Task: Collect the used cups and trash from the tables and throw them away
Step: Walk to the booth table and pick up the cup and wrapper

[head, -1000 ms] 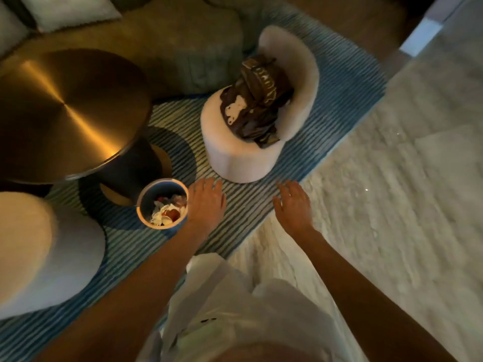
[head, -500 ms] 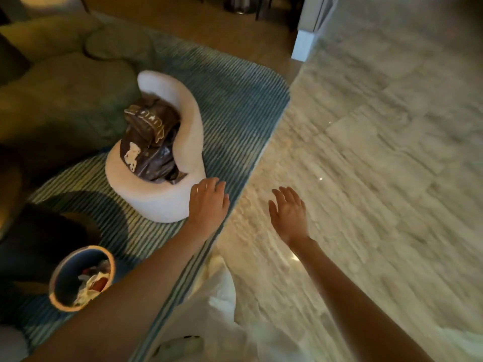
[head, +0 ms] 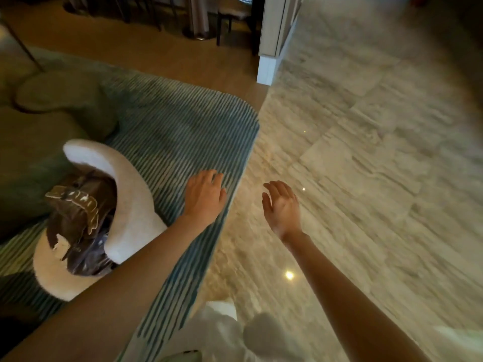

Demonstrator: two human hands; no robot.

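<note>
My left hand (head: 203,197) hovers over the edge of the blue striped rug (head: 180,142), fingers spread, holding nothing. My right hand (head: 282,207) is out over the pale stone floor (head: 366,158), palm turned inward, fingers apart and empty. No cup, trash or bin shows in the head view now.
A small white curved chair (head: 122,194) with a dark brown bag (head: 78,220) on its seat stands at the left. A green sofa (head: 39,142) lies behind it. A white pillar base (head: 266,66) and dark chair legs (head: 222,30) stand at the top. My white clothing (head: 222,335) fills the bottom.
The view has swung right and forward: the small bin with trash and the round brass table have left the frame, and more stone floor shows. Both hands stay open and empty.
</note>
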